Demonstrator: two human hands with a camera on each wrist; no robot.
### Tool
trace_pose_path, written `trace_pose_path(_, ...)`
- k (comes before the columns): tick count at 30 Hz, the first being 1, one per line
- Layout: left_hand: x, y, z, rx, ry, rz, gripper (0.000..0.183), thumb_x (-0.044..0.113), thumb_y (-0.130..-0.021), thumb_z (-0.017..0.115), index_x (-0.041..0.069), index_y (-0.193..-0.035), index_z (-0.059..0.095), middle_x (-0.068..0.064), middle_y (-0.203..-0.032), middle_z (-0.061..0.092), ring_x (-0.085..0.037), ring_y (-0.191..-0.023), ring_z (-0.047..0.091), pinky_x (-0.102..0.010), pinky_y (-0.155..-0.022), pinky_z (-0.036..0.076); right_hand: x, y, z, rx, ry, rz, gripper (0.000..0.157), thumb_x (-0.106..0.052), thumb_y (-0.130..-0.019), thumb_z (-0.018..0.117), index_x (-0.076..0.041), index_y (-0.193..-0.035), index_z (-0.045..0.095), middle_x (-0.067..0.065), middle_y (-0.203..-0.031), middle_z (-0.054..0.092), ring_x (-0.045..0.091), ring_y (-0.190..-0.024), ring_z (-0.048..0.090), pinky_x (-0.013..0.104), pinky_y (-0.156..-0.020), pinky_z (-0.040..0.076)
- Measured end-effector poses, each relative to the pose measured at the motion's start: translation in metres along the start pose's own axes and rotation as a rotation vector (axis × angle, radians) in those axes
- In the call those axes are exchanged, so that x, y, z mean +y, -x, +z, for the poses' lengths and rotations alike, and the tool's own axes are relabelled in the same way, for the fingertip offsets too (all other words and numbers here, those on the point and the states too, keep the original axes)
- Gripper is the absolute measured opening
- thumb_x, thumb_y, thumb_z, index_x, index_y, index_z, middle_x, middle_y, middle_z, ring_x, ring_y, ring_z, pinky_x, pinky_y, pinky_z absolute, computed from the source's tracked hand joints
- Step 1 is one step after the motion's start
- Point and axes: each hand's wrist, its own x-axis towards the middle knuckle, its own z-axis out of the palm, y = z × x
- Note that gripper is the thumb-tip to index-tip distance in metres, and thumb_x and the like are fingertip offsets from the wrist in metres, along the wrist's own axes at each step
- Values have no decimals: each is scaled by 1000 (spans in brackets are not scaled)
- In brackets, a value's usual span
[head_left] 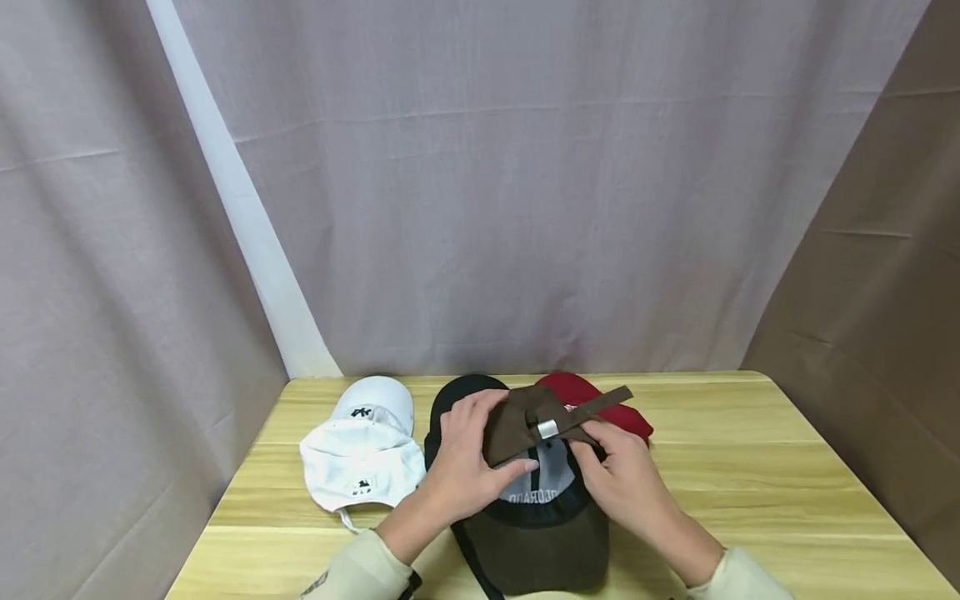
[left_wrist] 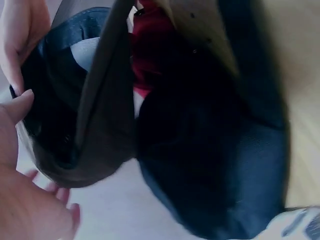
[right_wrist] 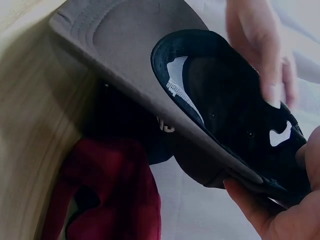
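Observation:
A dark brown baseball cap (head_left: pixel 555 554) is held above the table, its grey-lined inside facing me and its brim toward me. My right hand (head_left: pixel 630 479) pinches the back edge near the strap (head_left: pixel 600 406), whose loose end sticks out past a metal buckle (head_left: pixel 547 429). On the other side my left hand (head_left: pixel 465 462) holds the crown, fingers over the outside and thumb at the rim. The right wrist view shows the left hand (right_wrist: pixel 260 45) blurred. Behind the brown cap are a black cap (head_left: pixel 457 396) and a red cap (head_left: pixel 573 388), both partly hidden.
Two white caps lie at the left of the wooden table (head_left: pixel 757 483), one cap (head_left: pixel 363 462) overlapping the other cap (head_left: pixel 386 392). Grey curtains (head_left: pixel 525 208) hang behind the table and at its sides. A dark strap (head_left: pixel 472 558) runs down beside the brown brim.

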Motion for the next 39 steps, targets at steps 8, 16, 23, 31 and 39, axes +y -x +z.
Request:
trace_pose_path(8,20,-16,-4,64,-148,332,52,34,-90,87,26,-137,67,0,-132,63,-17,-115,56,-36,-91,39,-4,-3,4,-8,-7,-20,22,-5,-96,74,-24,-104,82,-8,-99,81,0,-83,64,27,-75,59)
trace_pose_path(16,26,-23,-10,6,-147,364,21,24,-93,85,22,-110,73,1,-114,64,-15,-102,58,-32,-87,45,-6,-3,4,-15,-33,-23,23,-3,-96,73,-24,-99,81,-8,-84,73,2,-71,53,22,-61,45)
trace_pose_path(23,27,-29,-15,-107,-150,390,24,23,-94,84,21,-114,71,2,-110,64,-12,-98,60,-31,-88,51,-6,-3,3,-22,-13,-75,25,-3,-94,74,-26,-102,82,-6,-95,80,0,-75,58,21,-67,51)
trace_pose_path(31,27,-34,-17,-184,-173,461,19,27,-97,81,19,-105,65,3,-105,62,-10,-95,58,-24,-83,50,-8,-2,5,-16,27,-162,27,-1,-93,75,-25,-104,81,-9,-101,81,-2,-81,64,23,-72,57)
trace_pose_path(39,23,-35,-14,-139,-63,489,22,23,-95,83,16,-93,62,2,-101,61,-8,-90,56,-14,-78,48,-12,0,5,-66,-86,-45,26,-4,-99,71,-23,-112,82,-12,-82,76,-4,-64,52,21,-56,48)
